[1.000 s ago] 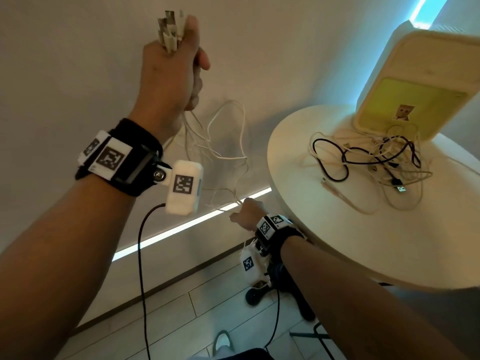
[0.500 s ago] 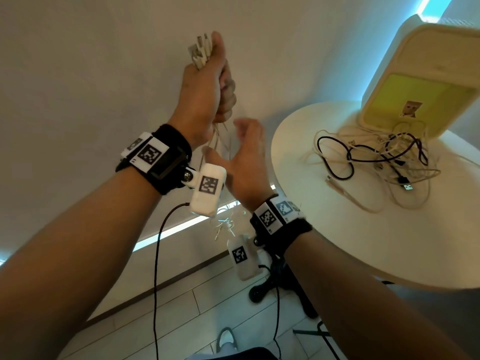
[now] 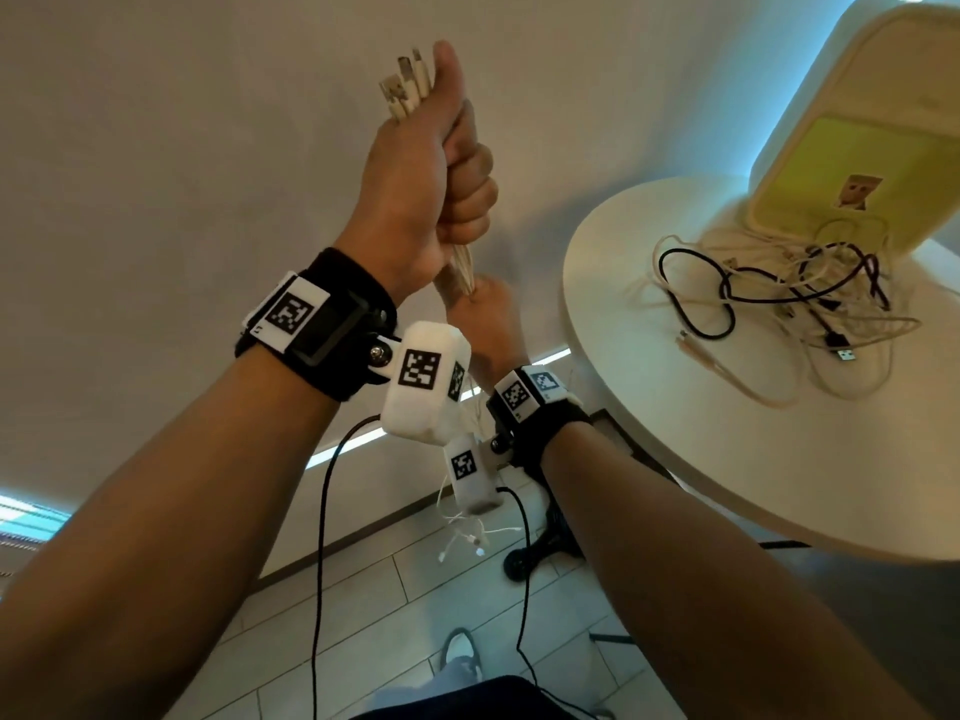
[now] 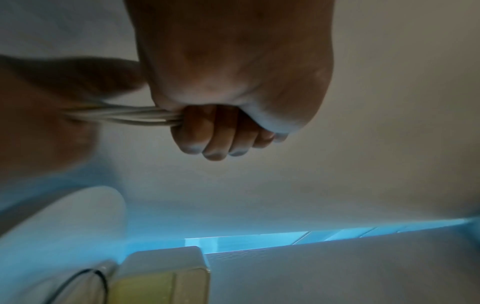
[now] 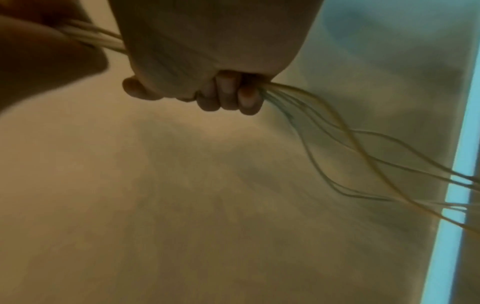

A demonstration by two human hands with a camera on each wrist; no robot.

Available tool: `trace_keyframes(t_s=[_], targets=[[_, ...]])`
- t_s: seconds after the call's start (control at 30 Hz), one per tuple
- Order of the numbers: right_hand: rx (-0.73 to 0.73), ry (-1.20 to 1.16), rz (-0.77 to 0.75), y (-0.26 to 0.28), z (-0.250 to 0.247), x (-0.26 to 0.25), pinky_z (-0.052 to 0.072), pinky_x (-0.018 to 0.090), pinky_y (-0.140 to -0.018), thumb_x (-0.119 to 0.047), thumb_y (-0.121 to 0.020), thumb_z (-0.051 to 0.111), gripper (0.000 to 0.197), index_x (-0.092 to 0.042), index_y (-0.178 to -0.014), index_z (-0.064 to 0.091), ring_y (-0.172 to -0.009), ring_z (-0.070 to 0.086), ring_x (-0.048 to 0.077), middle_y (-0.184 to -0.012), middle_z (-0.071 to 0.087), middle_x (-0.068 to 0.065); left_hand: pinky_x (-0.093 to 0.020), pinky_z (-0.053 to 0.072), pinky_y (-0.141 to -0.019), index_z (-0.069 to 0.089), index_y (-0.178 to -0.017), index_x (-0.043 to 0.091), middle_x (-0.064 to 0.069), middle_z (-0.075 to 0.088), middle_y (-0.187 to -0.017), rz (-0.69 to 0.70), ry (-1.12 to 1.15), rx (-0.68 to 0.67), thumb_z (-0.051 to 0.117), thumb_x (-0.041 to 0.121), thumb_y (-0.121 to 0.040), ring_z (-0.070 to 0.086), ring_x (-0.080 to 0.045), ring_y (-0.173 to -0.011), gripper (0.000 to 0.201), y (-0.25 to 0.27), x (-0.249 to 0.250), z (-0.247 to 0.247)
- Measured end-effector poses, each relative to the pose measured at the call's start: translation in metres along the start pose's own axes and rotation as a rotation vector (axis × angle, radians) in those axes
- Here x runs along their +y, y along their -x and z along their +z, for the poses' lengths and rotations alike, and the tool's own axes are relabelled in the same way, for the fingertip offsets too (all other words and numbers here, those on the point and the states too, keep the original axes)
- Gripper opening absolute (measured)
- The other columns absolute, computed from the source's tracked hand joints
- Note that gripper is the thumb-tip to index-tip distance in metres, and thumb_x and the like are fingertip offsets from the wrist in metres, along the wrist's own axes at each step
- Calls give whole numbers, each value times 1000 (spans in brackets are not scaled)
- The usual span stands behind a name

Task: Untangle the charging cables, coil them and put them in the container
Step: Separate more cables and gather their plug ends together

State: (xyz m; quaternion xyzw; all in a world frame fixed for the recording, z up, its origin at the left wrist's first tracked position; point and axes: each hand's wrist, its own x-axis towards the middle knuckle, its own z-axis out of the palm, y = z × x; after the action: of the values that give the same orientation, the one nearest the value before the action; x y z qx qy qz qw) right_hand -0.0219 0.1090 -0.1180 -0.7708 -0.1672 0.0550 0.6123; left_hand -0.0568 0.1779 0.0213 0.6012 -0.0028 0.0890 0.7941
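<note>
The left hand gripped a bundle of white cables held up near the wall, plugs poking above the fist. Just below, the right hand closed round the same strands — the rest lay tangled on the desk beside the container.

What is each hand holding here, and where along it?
Both grip one bundle of white charging cables: the left hand just below the plug ends, the right hand directly beneath it.
</note>
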Motion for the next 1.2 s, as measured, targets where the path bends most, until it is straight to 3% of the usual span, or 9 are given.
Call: trace_keyframes(t_s=[0.2,0.3,0.43,0.53,0.6,0.7,0.8,0.93,1.2], targets=[[16,45,204,14,3,61,41,42,-51,-81,-88,54,84,-5,-54,45,-48,43,21,-51,44,6,-20,15,-38,23,-61,24,8,17,-49,66,132,-114,28,46,-116,11,-9,-41,59,1,22,1],[24,144,298,20,-6,75,36,36,-52,-70,-95,57,70,-18,-51,45,-48,41,19,-49,40,3,-20,14,-39,20,-63,24,8,16,-49,125,65,-163,27,24,-113,10,-8,-42,51,0,45,3],[8,247,265,19,-14,77,40,34,-56,-52,-105,54,63,-16,-55,57,-54,53,23,-54,55,8,-21,14,-41,24,-65,22,7,17,-50,128,-143,-245,29,31,-116,10,-11,-43,52,1,52,9],[-90,294,270,21,-19,68,48,37,-74,-26,-111,48,39,-2,-98,76,-80,65,31,-92,73,24,-22,17,-44,40,-61,17,0,26,-52,97,-448,-223,43,47,-113,17,-17,-42,60,1,32,9],[-132,351,205,26,-21,61,53,43,-84,-26,-113,43,39,-5,-119,75,-94,71,39,-100,74,24,-25,27,-45,57,-60,12,-7,37,-54,53,-745,-221,52,53,-108,31,-19,-42,63,-1,8,-3],[-125,447,155,28,-19,48,53,42,-83,-43,-112,42,55,-3,-100,78,-95,71,42,-93,76,20,-29,42,-62,77,-71,17,-3,68,-70,-59,-1074,-350,60,58,-102,59,-16,-59,54,-2,-33,-23],[-17,412,110,25,-13,38,59,43,-73,-33,-94,41,40,-13,-94,75,-83,70,35,-88,76,12,-29,48,-65,72,-76,18,-1,74,-75,-176,-1206,-394,70,67,-88,68,-11,-68,51,0,-59,-36],[92,270,117,25,-15,32,56,35,-57,-29,-84,54,24,-17,-81,74,-67,70,26,-72,73,3,-35,44,-62,66,-75,13,-3,68,-70,-291,-1256,-338,72,86,-67,62,-21,-64,74,2,-67,-49],[162,310,-38,19,-8,46,51,32,-51,-23,-92,58,25,-15,-71,69,-53,61,15,-61,66,-1,-32,33,-56,63,-69,8,-5,57,-63,-375,-1299,-307,82,59,-80,51,-19,-61,56,4,-54,-55]])
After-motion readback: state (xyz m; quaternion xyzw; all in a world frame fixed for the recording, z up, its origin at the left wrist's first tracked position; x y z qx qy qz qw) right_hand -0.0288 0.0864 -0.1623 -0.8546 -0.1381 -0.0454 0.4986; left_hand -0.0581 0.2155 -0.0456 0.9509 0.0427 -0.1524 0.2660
